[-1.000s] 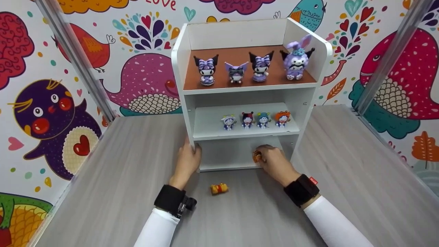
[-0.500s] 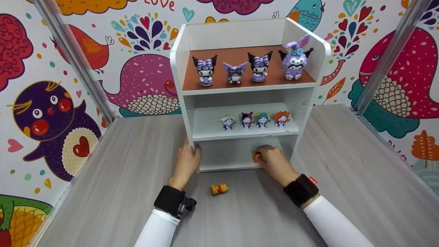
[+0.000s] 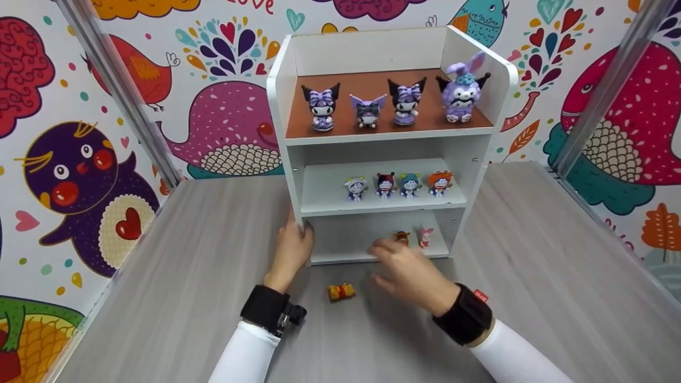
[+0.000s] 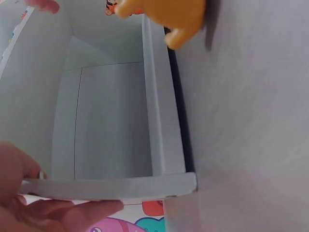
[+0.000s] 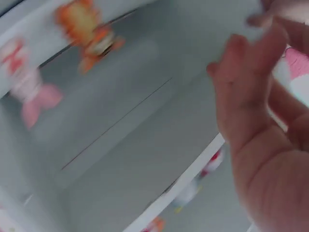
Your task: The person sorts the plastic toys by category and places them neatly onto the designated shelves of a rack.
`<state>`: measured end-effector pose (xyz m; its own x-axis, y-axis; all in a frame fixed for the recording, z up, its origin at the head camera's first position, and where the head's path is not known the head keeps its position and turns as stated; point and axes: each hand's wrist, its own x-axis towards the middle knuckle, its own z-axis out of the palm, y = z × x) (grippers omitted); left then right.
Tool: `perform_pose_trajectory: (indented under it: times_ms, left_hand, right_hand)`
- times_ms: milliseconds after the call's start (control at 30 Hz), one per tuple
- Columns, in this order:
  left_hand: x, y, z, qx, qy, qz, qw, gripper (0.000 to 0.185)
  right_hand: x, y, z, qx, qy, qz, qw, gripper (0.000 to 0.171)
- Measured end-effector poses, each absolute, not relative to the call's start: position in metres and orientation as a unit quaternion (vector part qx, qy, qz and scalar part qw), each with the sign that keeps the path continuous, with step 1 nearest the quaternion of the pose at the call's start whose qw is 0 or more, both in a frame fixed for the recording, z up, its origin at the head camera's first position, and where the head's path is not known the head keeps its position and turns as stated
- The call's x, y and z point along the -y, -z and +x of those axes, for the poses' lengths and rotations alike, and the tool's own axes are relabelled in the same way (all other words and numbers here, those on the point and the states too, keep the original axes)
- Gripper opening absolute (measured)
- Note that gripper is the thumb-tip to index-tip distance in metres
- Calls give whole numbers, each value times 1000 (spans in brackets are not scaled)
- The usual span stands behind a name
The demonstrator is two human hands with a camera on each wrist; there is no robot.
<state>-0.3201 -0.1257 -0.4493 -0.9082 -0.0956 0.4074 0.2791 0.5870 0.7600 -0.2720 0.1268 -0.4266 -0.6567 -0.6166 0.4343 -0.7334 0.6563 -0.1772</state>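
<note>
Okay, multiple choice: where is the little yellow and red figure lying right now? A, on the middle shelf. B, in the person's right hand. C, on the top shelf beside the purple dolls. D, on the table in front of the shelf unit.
D: the yellow and red figure lies on the grey table just in front of the white shelf unit, between the left hand and the empty right hand.

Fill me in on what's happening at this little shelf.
A person is at a small white shelf unit on a grey table. The left hand grips its left wall. The right hand, empty and open, hovers before the bottom shelf, where an orange figure and a pink figure stand. A yellow figure lies on the table.
</note>
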Motion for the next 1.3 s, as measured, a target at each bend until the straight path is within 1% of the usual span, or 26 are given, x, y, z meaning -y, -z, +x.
perform_pose_trajectory:
  times_ms: [33,133,200,400,467,533,733,967,1300]
  left_hand:
    - [125,449,-320,866,451,-56,206,60]
    - [125,447,-319,867,452,-57,203,60]
    - [125,446,-319,868,447,-58,211,57]
    - [124,448,-320,870,438,-60,218,56]
    - [123,450,-319,870,441,-60,212,57]
    - [123,452,-318,869,445,-59,208,58]
    - [123,451,-319,870,444,-55,207,61]
    - [124,451,-320,867,449,-57,208,60]
    - [124,448,-319,865,450,-62,213,58]
  right_hand:
    - [-122,429,-270,892,-159,392,157,46]
    - [-109,437,-265,885,-133,431,115,46]
    - [-102,443,-264,880,-117,453,89,46]
    - [-94,462,-258,878,-61,474,-5,53]
    - [-94,466,-256,878,-52,474,-23,50]
    - [-94,469,-255,877,-51,478,-26,45]
    - [-95,468,-259,860,-92,502,1,30]
    - [-96,465,-265,855,-121,504,-21,26]
    - [-99,461,-267,863,-107,494,-3,18]
